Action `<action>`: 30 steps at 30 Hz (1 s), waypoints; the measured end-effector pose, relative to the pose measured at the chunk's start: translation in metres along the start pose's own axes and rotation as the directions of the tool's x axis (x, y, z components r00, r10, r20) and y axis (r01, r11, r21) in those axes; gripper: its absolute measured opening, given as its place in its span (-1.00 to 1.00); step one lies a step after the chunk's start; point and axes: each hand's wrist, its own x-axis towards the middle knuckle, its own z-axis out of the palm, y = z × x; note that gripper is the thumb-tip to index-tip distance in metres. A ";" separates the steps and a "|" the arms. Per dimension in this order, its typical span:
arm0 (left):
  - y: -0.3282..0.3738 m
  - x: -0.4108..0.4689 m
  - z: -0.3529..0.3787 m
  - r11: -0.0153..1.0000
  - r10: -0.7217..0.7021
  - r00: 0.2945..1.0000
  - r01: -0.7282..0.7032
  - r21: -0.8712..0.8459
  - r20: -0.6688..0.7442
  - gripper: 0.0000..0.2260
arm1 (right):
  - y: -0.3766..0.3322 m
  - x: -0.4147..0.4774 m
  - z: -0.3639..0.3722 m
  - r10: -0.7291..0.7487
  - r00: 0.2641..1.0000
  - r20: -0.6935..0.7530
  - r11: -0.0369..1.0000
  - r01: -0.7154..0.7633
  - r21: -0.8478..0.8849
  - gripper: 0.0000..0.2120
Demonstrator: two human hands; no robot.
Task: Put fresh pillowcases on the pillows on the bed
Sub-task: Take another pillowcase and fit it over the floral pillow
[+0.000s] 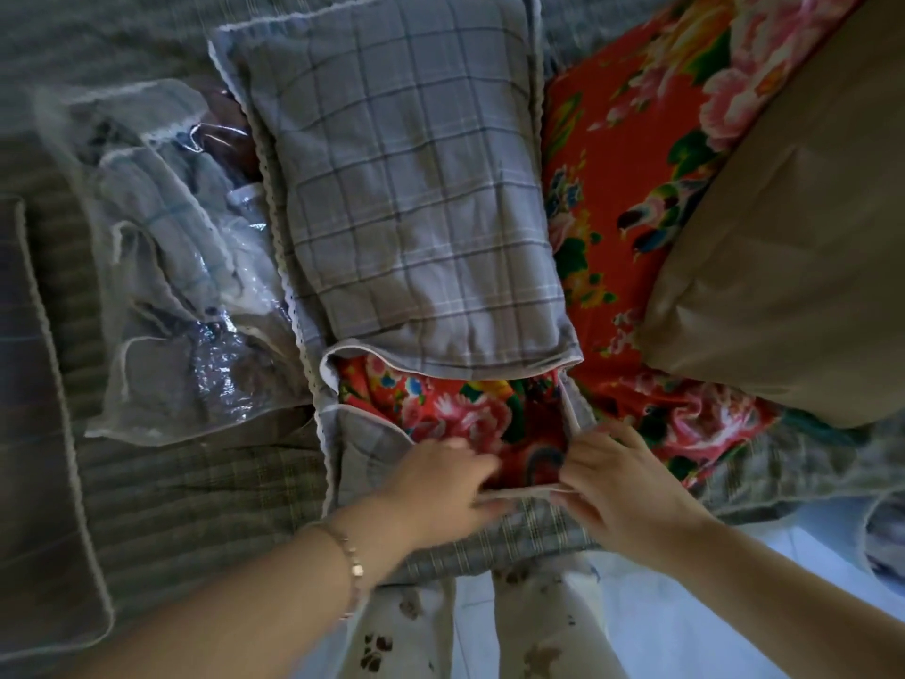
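So the grey plaid pillowcase [416, 188] sits dead centre of the frame on the bed [171, 482], running from the top edge down to just below the middle, and it's already stuffed. The open end faces the bottom of the frame, and you can see the red floral pillow [465, 414] poking out of the mouth there.

Both hands are at that opening. The left hand [440, 477], lower centre, has its fingers curled onto the near hem and is pinching it. The right hand [617, 487], just to the right, is pinching the same hem at the corner, with a strip of the edge running up from its fingers toward the mouth. The hem is pulled taut between the two. There's a thin bracelet [350, 556] on the left wrist.

Other stuff:
- A clear plastic bag [161, 267] lies centre left, touching the pillowcase's lace edge, with folded bluish-grey fabric inside.
- To the right of the pillowcase is another red floral piece [627, 164]. Can't tell if it's a pillow or just cloth.
- A tan pillow [783, 262] lies on top of that, at the upper right.
- Bottom centre you get trousers [392, 639] with a brown paw print, and pale floor [685, 629] next to them.
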 end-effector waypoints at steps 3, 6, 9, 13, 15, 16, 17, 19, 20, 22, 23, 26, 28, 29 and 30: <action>-0.062 -0.048 -0.019 0.989 -0.040 0.998 0.047 0.141 -0.057 -0.71 | 0.007 0.010 -0.004 -0.085 0.995 -0.051 0.996 0.084 -0.005 -0.82; -0.109 -0.073 -0.030 0.982 -0.136 0.947 0.169 0.089 -0.290 -0.86 | 0.021 0.038 -0.001 0.067 0.986 -0.154 0.989 -0.086 -0.123 -0.77; -0.120 -0.067 -0.023 0.913 -0.408 0.801 0.363 -0.186 -0.439 -0.91 | 0.031 0.073 0.010 0.429 0.900 -0.078 0.892 -0.436 -0.118 -0.78; -0.114 -0.047 -0.002 0.703 -0.711 0.463 0.461 -0.542 -0.529 -0.74 | 0.019 0.095 0.041 0.794 0.606 0.050 0.607 -0.784 -0.129 -0.75; -0.118 -0.041 0.006 0.547 -0.836 0.337 0.468 -0.694 -0.432 -0.60 | 0.001 0.097 0.052 0.860 0.509 -0.037 0.510 -0.860 0.013 -0.75; -0.122 -0.039 0.008 0.418 -0.904 0.292 0.461 -0.783 -0.311 -0.54 | -0.011 0.096 0.053 0.882 0.458 -0.116 0.471 -0.871 0.143 -0.75; -0.126 -0.038 0.009 0.275 -0.948 0.272 0.449 -0.850 -0.163 -0.51 | -0.023 0.094 0.052 0.874 0.437 -0.213 0.484 -0.824 0.294 -0.78; -0.133 -0.038 0.010 0.028 -0.938 0.330 0.387 -0.922 0.110 -0.60 | -0.059 0.090 0.047 0.765 0.542 -0.348 0.644 -0.629 0.436 -0.84; -0.135 -0.040 0.011 -0.067 -0.897 0.394 0.330 -0.942 0.202 -0.66 | -0.079 0.091 0.043 0.707 0.635 -0.311 0.695 -0.540 0.475 -0.80; -0.137 -0.046 0.011 -0.210 -0.817 0.497 0.213 -0.954 0.291 -0.73 | -0.116 0.103 0.043 0.614 0.780 -0.122 0.688 -0.454 0.566 -0.81; -0.137 -0.050 0.012 -0.248 -0.792 0.537 0.154 -0.956 0.292 -0.75 | -0.131 0.112 0.046 0.561 0.827 -0.034 0.684 -0.439 0.582 -0.85; -0.136 -0.060 0.014 -0.357 -0.724 0.647 -0.055 -0.932 0.239 -0.82 | -0.163 0.150 0.049 0.400 0.916 -0.037 0.742 -0.300 0.599 -0.73; -0.135 -0.066 0.012 -0.398 -0.694 0.688 -0.123 -0.909 0.211 -0.86 | -0.173 0.172 0.051 0.326 0.943 -0.070 0.797 -0.235 0.557 -0.70; -0.135 -0.067 0.011 -0.403 -0.698 0.684 -0.130 -0.906 0.212 -0.86 | -0.174 0.179 0.054 0.322 0.945 -0.061 0.826 -0.249 0.505 -0.70; -0.137 -0.069 0.009 -0.406 -0.704 0.675 -0.128 -0.905 0.220 -0.87 | -0.171 0.184 0.057 0.348 0.937 -0.037 0.842 -0.295 0.452 -0.70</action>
